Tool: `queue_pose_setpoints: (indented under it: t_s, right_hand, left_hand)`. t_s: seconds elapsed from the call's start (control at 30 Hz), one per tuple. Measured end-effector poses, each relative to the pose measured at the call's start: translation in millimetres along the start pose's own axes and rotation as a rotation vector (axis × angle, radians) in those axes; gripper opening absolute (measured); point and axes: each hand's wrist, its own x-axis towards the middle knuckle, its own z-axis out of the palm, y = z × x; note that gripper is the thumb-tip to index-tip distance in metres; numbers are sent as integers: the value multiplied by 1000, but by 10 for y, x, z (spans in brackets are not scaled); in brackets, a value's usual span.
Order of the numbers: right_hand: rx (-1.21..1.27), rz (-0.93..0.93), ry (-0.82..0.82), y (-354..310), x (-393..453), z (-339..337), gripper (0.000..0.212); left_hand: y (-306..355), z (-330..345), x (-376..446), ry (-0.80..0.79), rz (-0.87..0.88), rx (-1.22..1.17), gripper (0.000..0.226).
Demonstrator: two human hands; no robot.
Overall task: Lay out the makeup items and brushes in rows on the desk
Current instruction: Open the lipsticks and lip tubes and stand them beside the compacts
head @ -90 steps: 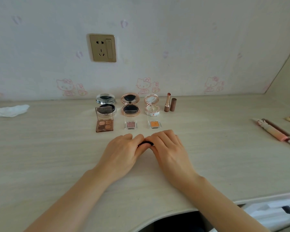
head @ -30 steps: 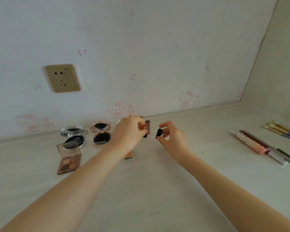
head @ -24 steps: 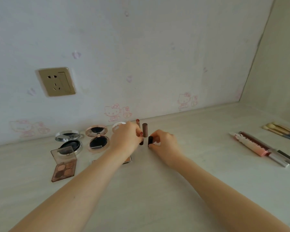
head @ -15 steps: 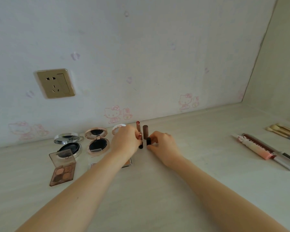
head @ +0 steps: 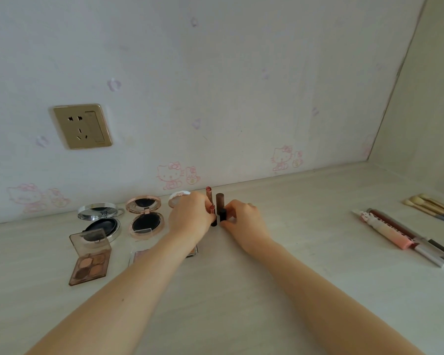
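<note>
My left hand (head: 190, 219) holds a small uncapped lipstick (head: 212, 208) upright on the desk. My right hand (head: 242, 217) pinches its black cap (head: 222, 215) just to the right of it. Right behind them stand a taller rose-gold lipstick (head: 208, 192) and its brown cap (head: 219, 201). To the left lie an open silver compact (head: 100, 221), an open rose-gold compact (head: 145, 217) and a brown eyeshadow palette (head: 90, 262). A white compact (head: 177, 199) and two small clear eyeshadow pans (head: 139, 254) are partly hidden by my left arm.
At the right lie several tubes and pencils (head: 400, 237) side by side, with a bunch of brushes (head: 431, 207) beyond them near the side wall. A gold wall socket (head: 82, 126) sits above the desk (head: 241, 290).
Both hands moved from the desk's front to the back row, pulled the black lipstick apart and set its two pieces down beside the standing lipstick. The view tilted up and right.
</note>
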Motion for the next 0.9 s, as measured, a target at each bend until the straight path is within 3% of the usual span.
queue_pose_setpoints:
  t_s: [0.5,0.63,0.73,0.9]
  right_hand:
    - [-33,-10,18,91,-163,-166,33]
    - [-151,-23,-23,110,-331,-382,34]
    - [-272,-54,-40,134,-503,-579,36]
    - [-415,-113,-14,257,-826,-958,37]
  left_hand:
    - [23,-105,-97,33,16,103,16]
    - [25,-207,-189,91,66,138,8]
    - [118,-280,-249,138,111,135,23]
    - [389,-239,-381,137,216,137,29]
